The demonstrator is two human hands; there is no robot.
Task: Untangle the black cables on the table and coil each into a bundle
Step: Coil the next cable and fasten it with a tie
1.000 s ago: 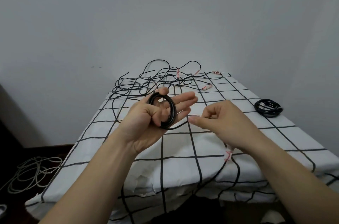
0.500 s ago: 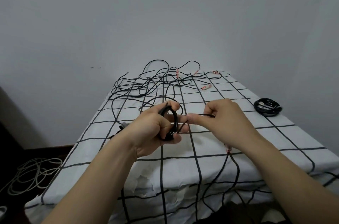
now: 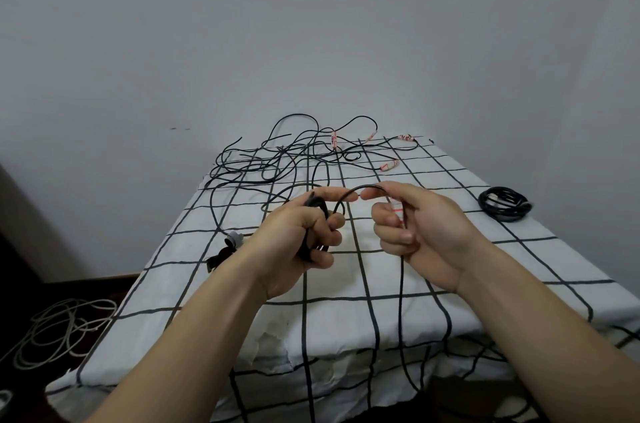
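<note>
Over the checked table [image 3: 450, 266], left hand [image 3: 294, 242] grips a coil [image 3: 313, 225]; right hand [image 3: 412, 228] pinches its cable [image 3: 401, 301].

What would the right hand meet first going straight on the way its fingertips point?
Probably the left hand, at its outstretched forefinger: the right hand points at it across a small gap spanned by the cable.

Dim even light, soft shadows, wide-angle warp
</note>
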